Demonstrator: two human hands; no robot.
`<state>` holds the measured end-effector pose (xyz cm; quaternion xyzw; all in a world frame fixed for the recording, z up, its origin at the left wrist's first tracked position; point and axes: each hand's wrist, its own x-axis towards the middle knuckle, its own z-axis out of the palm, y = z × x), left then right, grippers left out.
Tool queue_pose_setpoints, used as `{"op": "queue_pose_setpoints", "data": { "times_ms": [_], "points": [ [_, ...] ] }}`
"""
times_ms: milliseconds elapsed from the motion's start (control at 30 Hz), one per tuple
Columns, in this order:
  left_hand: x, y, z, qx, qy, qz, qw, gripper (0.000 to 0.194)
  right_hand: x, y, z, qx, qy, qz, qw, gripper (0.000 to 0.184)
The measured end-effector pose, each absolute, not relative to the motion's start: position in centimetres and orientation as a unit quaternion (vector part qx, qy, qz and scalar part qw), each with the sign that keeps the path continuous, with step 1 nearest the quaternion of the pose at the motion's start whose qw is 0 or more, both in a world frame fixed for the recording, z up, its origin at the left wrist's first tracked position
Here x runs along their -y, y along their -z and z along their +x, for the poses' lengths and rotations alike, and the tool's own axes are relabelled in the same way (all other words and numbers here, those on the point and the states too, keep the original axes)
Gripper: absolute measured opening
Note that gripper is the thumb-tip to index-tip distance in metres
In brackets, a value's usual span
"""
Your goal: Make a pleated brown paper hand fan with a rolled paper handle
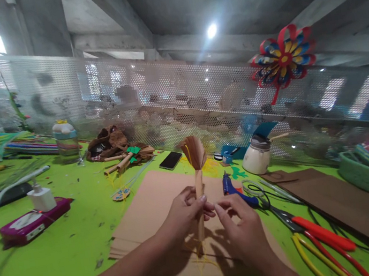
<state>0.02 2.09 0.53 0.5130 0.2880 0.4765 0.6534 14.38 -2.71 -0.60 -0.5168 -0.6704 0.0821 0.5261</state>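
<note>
Currently, red-handled scissors [324,232] and a yellow-handled tool [303,252] are lying at near right on the green tabletop [89,216]. Left hand [188,211]: grip is clasping the stem of a fan-topped brown paper piece [197,182], which is standing nearly upright over brown sheets [149,201], yellow strands [203,258] trailing at its base. Right hand [243,225]: thumb and forefinger are curling beside the stem; whether that grip is pinching anything, cannot tell. A blue glue gun [227,184] is lying just beyond the right hand. Farther out, a phone [171,160] is resting behind the sheets, a white container [256,158] is standing to its right, and a perforated panel [168,84] is spanning the back, a red looped flower [286,59] showing at upper right
</note>
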Motion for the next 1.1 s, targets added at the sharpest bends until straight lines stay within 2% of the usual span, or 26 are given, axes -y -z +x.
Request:
{"op": "queue_pose_setpoints", "data": {
  "times_ms": [100,267,333,500,700,933,1100],
  "points": [
    [-1.7,-1.0,0.1,-0.308,-0.468,0.500,0.660,0.034,1.9,0.6,15.0,0.651,-0.156,-0.530,0.520,0.031],
    [-1.3,-0.9,0.1,-0.298,-0.455,0.482,0.687,0.034,1.8,1.5,14.4,0.637,-0.373,-0.472,0.482,0.039],
    [-1.5,-0.7,0.0,-0.296,-0.454,0.478,0.691,0.033,1.9,1.7,14.2,0.623,-0.396,-0.481,0.472,0.041],
    [-2.8,0.1,-0.2,-0.256,-0.442,0.496,0.702,0.026,2.2,1.3,14.5,0.653,-0.277,-0.540,0.453,0.033],
    [-3.3,-0.1,-0.3,-0.254,-0.420,0.489,0.721,0.009,2.5,0.7,14.6,0.670,-0.226,-0.549,0.445,0.031],
    [-3.5,-0.2,-0.5,-0.264,-0.421,0.484,0.720,0.005,2.7,0.3,15.1,0.673,-0.195,-0.557,0.446,0.028],
    [-3.5,-0.4,-0.7,-0.270,-0.423,0.484,0.717,0.010,2.3,0.2,15.4,0.670,-0.181,-0.551,0.464,0.027]
  ]
}}
